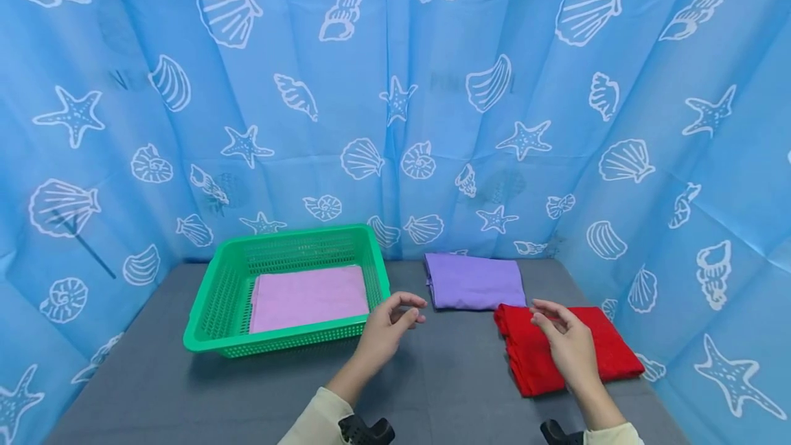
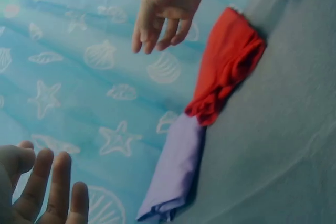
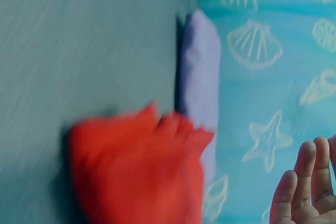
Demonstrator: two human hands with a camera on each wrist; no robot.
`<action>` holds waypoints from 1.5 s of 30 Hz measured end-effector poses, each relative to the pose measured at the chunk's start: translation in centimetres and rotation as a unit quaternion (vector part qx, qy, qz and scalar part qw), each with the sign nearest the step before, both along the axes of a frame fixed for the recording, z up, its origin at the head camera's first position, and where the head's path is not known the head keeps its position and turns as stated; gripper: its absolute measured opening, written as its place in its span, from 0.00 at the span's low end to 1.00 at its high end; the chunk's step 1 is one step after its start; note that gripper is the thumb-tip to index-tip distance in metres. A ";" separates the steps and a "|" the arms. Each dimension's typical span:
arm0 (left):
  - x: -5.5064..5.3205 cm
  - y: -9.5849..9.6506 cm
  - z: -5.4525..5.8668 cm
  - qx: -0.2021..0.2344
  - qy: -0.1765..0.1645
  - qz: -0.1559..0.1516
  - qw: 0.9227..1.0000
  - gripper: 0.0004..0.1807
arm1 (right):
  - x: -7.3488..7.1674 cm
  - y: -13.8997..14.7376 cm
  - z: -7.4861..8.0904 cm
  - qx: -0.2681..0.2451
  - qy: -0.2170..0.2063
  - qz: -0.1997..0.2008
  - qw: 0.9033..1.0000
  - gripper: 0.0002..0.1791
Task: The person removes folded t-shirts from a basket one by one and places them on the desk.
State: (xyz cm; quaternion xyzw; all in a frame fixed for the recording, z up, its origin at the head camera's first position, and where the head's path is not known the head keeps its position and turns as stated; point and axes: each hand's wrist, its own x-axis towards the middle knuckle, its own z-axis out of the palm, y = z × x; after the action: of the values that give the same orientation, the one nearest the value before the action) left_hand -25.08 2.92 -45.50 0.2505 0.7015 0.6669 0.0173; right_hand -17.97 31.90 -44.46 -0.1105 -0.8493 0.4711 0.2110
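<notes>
We see a flat grey fabric-covered table [image 1: 432,380], backed and flanked by a blue fabric curtain [image 1: 383,33] with white shells and starfish. On it, left: rectangular green perforated plastic basket [image 1: 278,337], flat pink folded cloth [image 1: 312,297] inside. Right: rumpled-edged red folded cloth [image 1: 608,342], smooth purple folded cloth [image 1: 476,283] just behind. We mark both hands relaxed, holding nothing: left hand [image 1: 384,332] beside the basket, right hand [image 1: 573,352] above the red cloth.

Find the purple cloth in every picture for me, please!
Head: the purple cloth is right of the middle, in the lower half.
Left wrist: the purple cloth is at the bottom, near the middle.
Right wrist: the purple cloth is a tall strip just right of the middle.
Shared landmark: the red cloth, next to it every time.
</notes>
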 end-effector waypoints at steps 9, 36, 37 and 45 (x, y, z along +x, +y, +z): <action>0.7 -2.5 2.9 0.028 0.010 0.068 0.997 0.09 | -4.2 -4.6 -0.6 -0.040 0.071 0.165 0.983 0.18; -1.8 -7.4 2.7 -0.013 -0.033 0.122 0.992 0.11 | -10.3 -23.6 2.4 0.038 -0.059 0.288 0.955 0.21; -2.1 -7.5 2.5 -0.021 -0.035 0.131 0.991 0.11 | -10.4 -23.8 2.4 0.041 -0.058 0.283 0.957 0.21; -4.3 -9.3 1.3 -0.088 -0.033 0.212 0.973 0.10 | -11.5 -24.6 2.6 0.033 -0.100 0.258 0.960 0.23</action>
State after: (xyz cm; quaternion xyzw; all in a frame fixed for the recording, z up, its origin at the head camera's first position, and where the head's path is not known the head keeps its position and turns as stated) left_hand -29.35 -6.39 -44.24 0.0708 0.7935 0.5992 -0.0794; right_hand -29.45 7.30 -41.83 0.0725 -0.8810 0.4676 -0.0001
